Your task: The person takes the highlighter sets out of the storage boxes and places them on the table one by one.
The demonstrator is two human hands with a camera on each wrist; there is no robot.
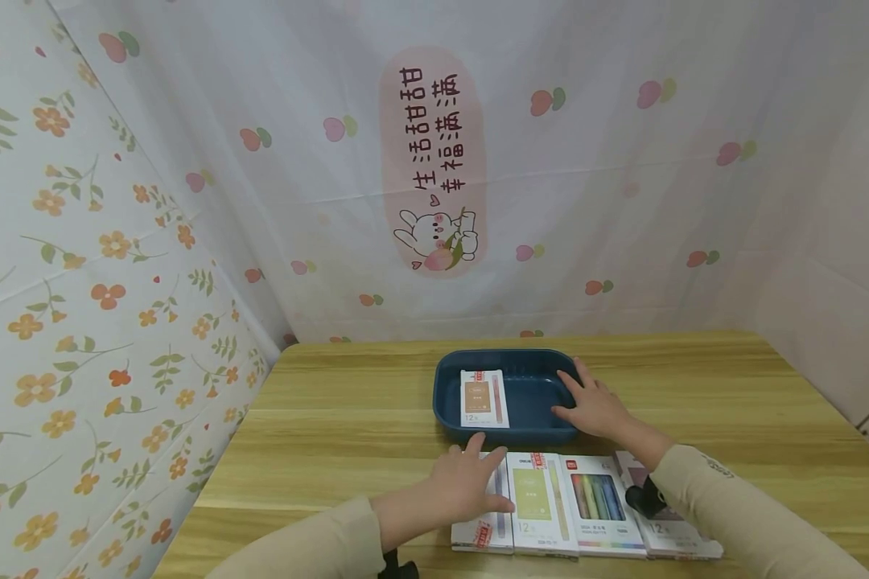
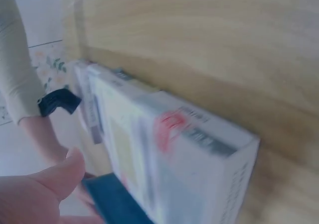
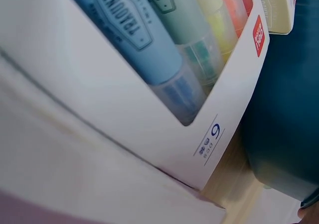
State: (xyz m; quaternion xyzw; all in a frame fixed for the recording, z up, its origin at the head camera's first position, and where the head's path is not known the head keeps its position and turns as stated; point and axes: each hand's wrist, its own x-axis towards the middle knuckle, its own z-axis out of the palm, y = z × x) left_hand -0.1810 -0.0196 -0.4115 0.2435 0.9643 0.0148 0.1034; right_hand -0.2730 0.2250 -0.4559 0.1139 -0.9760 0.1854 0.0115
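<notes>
A dark blue plastic tray (image 1: pixel 445 402) stands on the table with one white pen box (image 1: pixel 483 410) lying in its left part. My right hand (image 1: pixel 599 408) is at the tray's right end, spread fingers over the rim. In front of the tray, my left hand (image 1: pixel 463 485) hovers with spread fingers over the leftmost box (image 1: pixel 478 537) and beside a box with a yellow-green panel (image 1: pixel 532 498). To its right lie a windowed box of highlighters (image 1: pixel 599 500) and a box with a purple panel (image 1: pixel 669 532), partly hidden by the right forearm. The right wrist view shows the highlighters (image 3: pixel 149 40) closely.
The wood-grain table (image 1: pixel 348 418) stretches to both sides of the tray. A printed cloth (image 1: pixel 586 201) hangs behind it, and a flowered cloth (image 1: pixel 80 322) covers the left side. Dark wrist mounts (image 1: pixel 646 497) sit at the sleeve cuffs.
</notes>
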